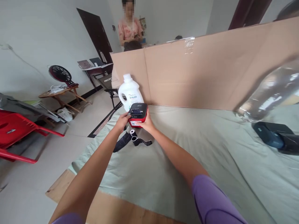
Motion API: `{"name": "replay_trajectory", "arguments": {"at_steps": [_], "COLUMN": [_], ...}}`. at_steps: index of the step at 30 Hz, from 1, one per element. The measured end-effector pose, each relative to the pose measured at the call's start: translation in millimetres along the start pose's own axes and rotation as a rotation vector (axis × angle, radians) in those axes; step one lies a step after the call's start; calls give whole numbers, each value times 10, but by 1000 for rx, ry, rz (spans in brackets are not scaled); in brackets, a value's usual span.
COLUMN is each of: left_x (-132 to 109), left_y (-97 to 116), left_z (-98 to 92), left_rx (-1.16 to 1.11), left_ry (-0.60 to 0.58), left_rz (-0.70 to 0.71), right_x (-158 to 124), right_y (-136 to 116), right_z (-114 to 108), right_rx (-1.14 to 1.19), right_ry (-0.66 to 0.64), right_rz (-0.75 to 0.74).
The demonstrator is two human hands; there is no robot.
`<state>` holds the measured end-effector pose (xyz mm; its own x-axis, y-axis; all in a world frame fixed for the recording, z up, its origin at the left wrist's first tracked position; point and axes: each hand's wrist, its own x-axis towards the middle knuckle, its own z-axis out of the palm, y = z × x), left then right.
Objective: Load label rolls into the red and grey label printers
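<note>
A small red-and-black label printer is held between my two hands, its dark top facing up and a white sticker on its near side. My left hand grips its left side, with the thumb at the top edge. My right hand wraps round the right side, its thumb across the front. Just behind the printer stands a white jug-shaped bottle with a handle, partly hidden by it. Below my hands lie a small white paper roll, a loosely unrolled black strip and a dark cloth-like item.
A cardboard panel rises behind the green sheet. At right are a clear plastic-wrapped object and dark items. A red chair and a fan on a stool stand left. Another person is behind the panel.
</note>
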<state>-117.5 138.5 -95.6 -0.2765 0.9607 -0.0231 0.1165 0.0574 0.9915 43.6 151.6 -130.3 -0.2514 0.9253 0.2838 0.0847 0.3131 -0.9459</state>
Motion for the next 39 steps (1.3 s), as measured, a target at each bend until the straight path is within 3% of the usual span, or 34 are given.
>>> {"name": "replay_trajectory", "arguments": {"at_steps": [3, 6, 10, 14, 17, 24, 31, 39], "left_x": [-399, -1054, -1944, -2398, -2468, -2442, -2379, -2358], "left_y": [168, 213, -3, -287, -404, -496, -539, -558], "left_z": [217, 567, 1105, 1484, 1574, 1495, 1444, 1443], "left_rx": [22, 105, 105, 65, 115, 207, 205, 186], "left_ry": [-122, -321, -423, -507, -505, -449, -466, -432], "left_rz": [143, 336, 459, 488, 523, 608, 568, 620], "right_x": [-355, -964, -1945, -2616, -2811, -2864, -2858, -2840], "right_y": [-157, -359, -536, -476, -317, -77, -39, -114], "right_z": [-397, -954, -1624, -1962, -1993, -1809, -1812, -1821], "right_rx": [47, 51, -142, -322, -365, -333, -428, -452], "right_ry": [29, 43, 166, 264, 313, 376, 391, 384], "right_rz": [-118, -285, -239, -151, -131, -135, -94, -40]}}
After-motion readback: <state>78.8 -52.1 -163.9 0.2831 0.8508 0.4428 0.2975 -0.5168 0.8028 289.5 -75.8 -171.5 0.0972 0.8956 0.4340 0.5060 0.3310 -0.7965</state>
